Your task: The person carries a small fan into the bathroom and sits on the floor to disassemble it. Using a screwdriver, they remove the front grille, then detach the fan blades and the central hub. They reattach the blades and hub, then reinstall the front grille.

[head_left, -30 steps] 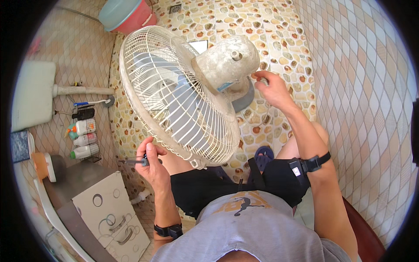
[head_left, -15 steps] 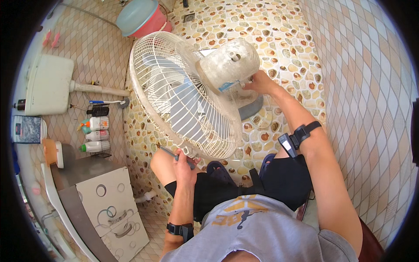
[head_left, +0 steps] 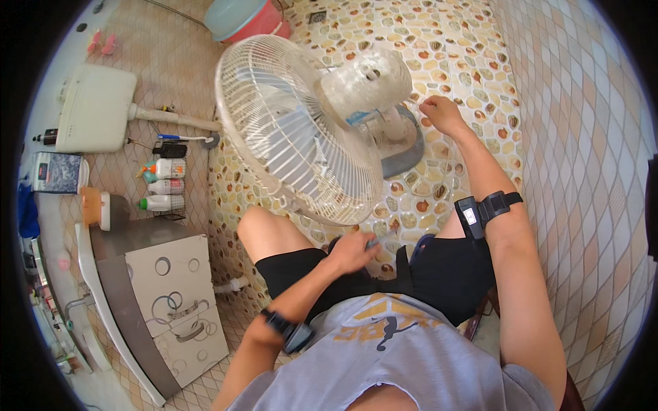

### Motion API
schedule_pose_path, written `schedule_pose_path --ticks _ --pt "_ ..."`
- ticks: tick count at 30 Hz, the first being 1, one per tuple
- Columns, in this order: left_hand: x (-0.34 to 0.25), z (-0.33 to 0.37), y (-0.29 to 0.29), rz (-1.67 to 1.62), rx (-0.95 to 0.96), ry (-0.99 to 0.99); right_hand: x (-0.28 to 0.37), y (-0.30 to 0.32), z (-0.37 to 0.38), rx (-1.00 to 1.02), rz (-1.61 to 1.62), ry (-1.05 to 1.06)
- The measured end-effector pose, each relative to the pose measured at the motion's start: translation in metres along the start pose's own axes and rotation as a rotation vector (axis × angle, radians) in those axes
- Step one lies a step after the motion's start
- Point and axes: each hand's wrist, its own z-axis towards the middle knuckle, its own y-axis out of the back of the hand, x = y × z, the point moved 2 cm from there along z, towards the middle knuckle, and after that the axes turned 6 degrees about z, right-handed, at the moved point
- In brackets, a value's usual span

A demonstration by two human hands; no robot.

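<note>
An old white electric fan (head_left: 367, 85) stands on the patterned floor, its round wire grille (head_left: 274, 137) tilted toward the left and its pale blue blades showing through. A dark grey base (head_left: 404, 154) holds it up. My left hand (head_left: 353, 252) is over my lap, below the grille and apart from it, closed around a screwdriver (head_left: 374, 242) whose shaft points right. Just right of the motor housing is my right hand (head_left: 444, 115), fingers curled together beside the fan; what they pinch, if anything, is too small to make out.
A red tub (head_left: 260, 27) under a blue basin (head_left: 233, 15) sits at the far left. Along the left wall are a white cistern (head_left: 96, 109), a wire rack of bottles (head_left: 168, 185) and a vanity cabinet (head_left: 171, 301). A tiled wall (head_left: 582, 171) rises at the right.
My left hand has left the grille's lower rim and moved right over my lap with the screwdriver, which now points right. My right hand has drawn back from the motor housing.
</note>
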Motion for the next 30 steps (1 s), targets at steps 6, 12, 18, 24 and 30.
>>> schedule_pose_path --ticks 6,12,18,24,30 --pt "0.068 0.122 -0.122 0.274 0.234 0.095 0.014 0.019 -0.04 -0.019 -0.174 0.098" --pt "0.088 0.135 -0.173 0.247 0.248 0.262 0.04 0.034 -0.066 -0.093 -0.156 0.195" --pt "0.099 0.122 -0.171 0.194 0.226 0.344 0.044 0.028 -0.07 -0.053 -0.244 0.272" --pt "0.11 0.115 -0.162 0.263 0.203 0.223 0.037 0.022 -0.061 -0.018 -0.237 0.105" --pt "0.089 0.113 -0.152 0.335 0.221 0.218 0.031 0.009 -0.048 0.115 -0.301 0.092"
